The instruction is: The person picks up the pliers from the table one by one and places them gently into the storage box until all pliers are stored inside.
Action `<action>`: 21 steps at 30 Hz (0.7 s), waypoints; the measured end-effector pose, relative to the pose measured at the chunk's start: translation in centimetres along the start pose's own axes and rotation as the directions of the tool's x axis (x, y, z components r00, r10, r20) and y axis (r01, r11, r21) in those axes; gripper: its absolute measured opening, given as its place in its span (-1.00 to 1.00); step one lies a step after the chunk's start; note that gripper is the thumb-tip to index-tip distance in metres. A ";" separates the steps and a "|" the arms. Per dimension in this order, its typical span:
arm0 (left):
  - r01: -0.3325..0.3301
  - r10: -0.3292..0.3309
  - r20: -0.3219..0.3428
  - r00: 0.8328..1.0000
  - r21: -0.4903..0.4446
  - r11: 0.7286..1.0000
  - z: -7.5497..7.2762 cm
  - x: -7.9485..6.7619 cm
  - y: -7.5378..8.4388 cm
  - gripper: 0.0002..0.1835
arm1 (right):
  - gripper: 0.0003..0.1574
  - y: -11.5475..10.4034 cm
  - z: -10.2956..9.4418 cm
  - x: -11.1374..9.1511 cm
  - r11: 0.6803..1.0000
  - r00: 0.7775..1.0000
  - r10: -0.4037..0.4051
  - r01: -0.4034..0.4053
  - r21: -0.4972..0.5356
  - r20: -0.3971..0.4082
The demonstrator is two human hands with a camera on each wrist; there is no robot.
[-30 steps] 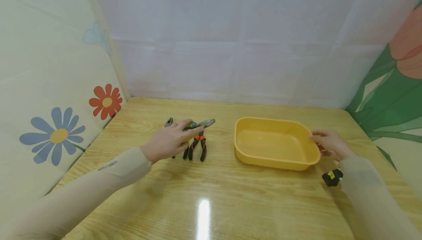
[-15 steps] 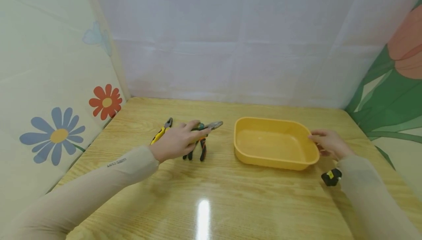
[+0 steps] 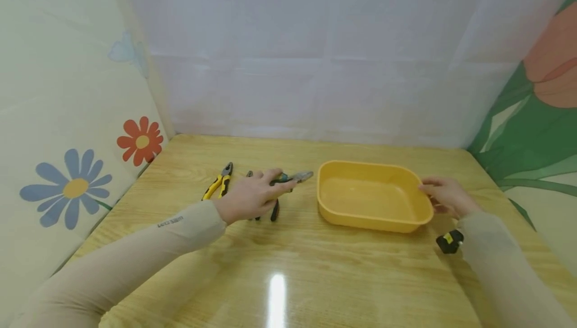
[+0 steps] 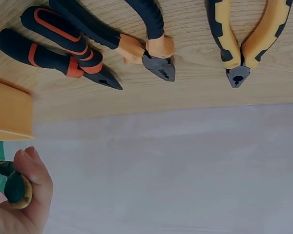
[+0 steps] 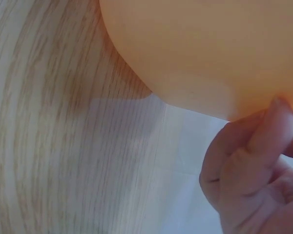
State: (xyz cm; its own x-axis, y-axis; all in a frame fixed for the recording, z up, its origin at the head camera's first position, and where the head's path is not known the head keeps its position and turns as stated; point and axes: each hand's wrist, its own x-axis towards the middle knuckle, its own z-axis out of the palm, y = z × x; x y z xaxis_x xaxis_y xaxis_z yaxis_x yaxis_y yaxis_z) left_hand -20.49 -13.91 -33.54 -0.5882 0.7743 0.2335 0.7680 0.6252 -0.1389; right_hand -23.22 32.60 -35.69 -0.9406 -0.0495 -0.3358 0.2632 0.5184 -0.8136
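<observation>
My left hand (image 3: 252,195) grips a pair of pliers with teal and yellowish handles (image 4: 15,190). Their grey metal head (image 3: 303,176) points right, toward a yellow plastic basin (image 3: 369,223). Thumb and fingers curl round the handles in the left wrist view. Below this hand, partly covered by it in the head view, lie two pairs of black-and-orange pliers (image 4: 68,41). My right hand (image 3: 448,195) pinches the basin's right rim, thumb against the wall (image 5: 195,63) in the right wrist view. Nothing shows inside the basin.
Yellow-and-black pliers (image 3: 218,183) lie on the wooden table (image 3: 216,278), left of the left hand. A small black block with a yellow label (image 3: 449,241) sits beside the right sleeve. A pale cloth backdrop (image 3: 279,92) rises behind the table, with flower-printed panels at both sides.
My left hand has moved right with the teal-handled pliers, bringing their head nearer the basin and uncovering the yellow-and-black pliers. The right hand keeps hold of the basin's rim.
</observation>
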 end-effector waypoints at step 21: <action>-0.086 0.086 -0.011 0.996 -0.015 0.996 0.6 2.1 0.8 -0.45 | -0.29 0.2 0.2 0.1 1.000 1.000 -0.014 0.014 -0.024 -0.005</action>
State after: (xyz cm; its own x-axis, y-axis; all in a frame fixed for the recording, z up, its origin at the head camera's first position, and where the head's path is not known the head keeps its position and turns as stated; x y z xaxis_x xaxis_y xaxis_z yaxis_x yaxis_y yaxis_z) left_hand -21.22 -11.71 -33.77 -0.5171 0.8241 0.2315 0.8194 0.5547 -0.1443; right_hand -23.27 32.55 -35.99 -0.9452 -0.0528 -0.3223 0.2450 0.5378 -0.8067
